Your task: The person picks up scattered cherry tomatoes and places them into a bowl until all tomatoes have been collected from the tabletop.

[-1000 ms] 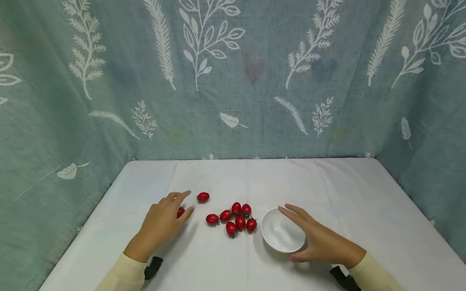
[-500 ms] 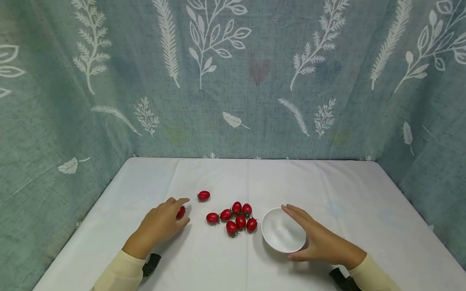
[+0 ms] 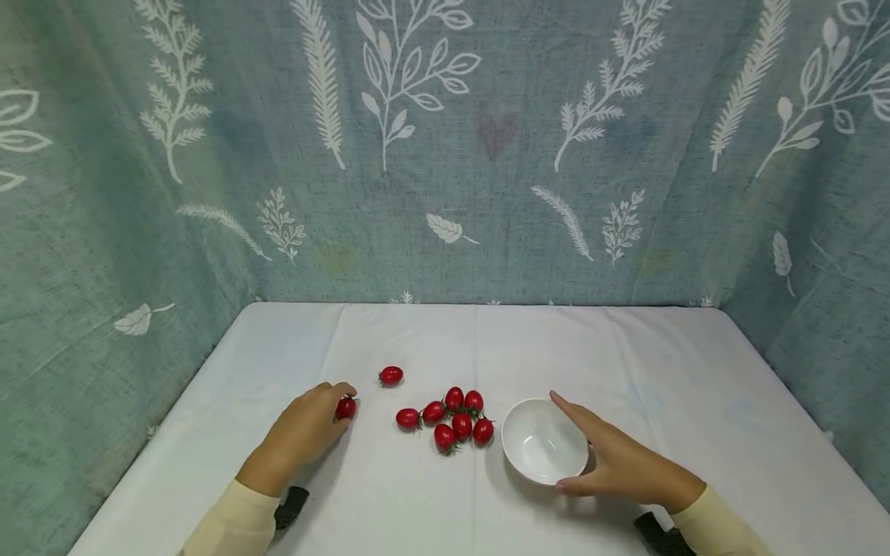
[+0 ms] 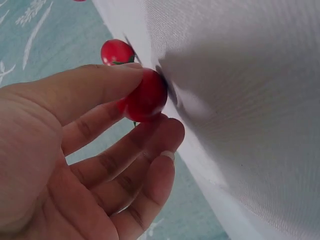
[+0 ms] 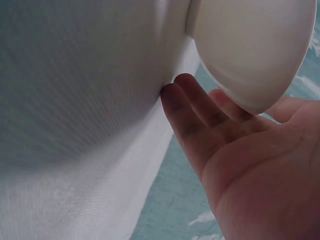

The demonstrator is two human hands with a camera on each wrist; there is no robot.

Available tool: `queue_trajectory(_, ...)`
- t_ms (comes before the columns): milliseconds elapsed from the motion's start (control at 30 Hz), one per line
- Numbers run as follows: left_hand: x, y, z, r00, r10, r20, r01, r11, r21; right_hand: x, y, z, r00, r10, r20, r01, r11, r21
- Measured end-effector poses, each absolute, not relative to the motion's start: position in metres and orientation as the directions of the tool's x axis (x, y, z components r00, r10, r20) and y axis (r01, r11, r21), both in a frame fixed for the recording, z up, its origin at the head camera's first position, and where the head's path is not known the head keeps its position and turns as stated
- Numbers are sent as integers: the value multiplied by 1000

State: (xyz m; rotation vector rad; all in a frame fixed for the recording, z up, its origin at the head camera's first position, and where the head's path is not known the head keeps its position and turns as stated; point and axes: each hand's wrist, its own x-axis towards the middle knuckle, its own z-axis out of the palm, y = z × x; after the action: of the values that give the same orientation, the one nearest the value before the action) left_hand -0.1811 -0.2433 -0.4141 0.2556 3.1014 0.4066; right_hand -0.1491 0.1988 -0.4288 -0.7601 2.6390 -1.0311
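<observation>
My left hand (image 3: 332, 403) pinches a red cherry tomato (image 3: 346, 408) on the white table; in the left wrist view the tomato (image 4: 145, 97) sits between thumb and fingers (image 4: 165, 135), against the cloth. One tomato (image 3: 391, 375) lies alone just beyond it, also visible as the far tomato (image 4: 116, 51). Several more tomatoes (image 3: 452, 421) are clustered between my hands. My right hand (image 3: 591, 455) rests against the right side of an empty white bowl (image 3: 535, 444), fingers straight along its wall. The right wrist view shows the bowl (image 5: 250, 50) touching those fingers (image 5: 200, 110).
A white cloth covers the table (image 3: 660, 363). Teal fabric with a white leaf pattern (image 3: 445, 154) closes off the back and both sides. Black wrist straps (image 3: 290, 506) show at my cream sleeves.
My left hand's fingers have curled in from an open reach and now pinch the tomato. The right hand has settled slightly closer against the bowl.
</observation>
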Motion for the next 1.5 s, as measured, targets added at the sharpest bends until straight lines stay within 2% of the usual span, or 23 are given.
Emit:
queue_trajectory(300,-176,-238,-414,-988,146,45,153,954,259,-147,195,-435,-854,-519,-16,-377,642,-668)
queue_trajectory(567,-169,-223,-408,-953,221,207,277,914,298,-146,194,-436,-861,-507,-28,-352,636,-687)
queue_trajectory(833,-159,-192,-396,-880,344,326,445,838,316,-147,193,-439,-859,-508,-69,-291,593,-751)
queue_trajectory(1067,-159,-140,-383,-764,510,396,629,725,281,-146,197,-441,-872,-486,-58,-300,625,-721)
queue_trajectory(1333,-165,-93,-379,-693,609,386,717,640,276,-157,197,-435,-868,-494,-52,-320,636,-702)
queue_trajectory(1500,-166,-74,-387,-675,657,337,736,627,254,-154,198,-437,-866,-494,-81,-293,631,-718)
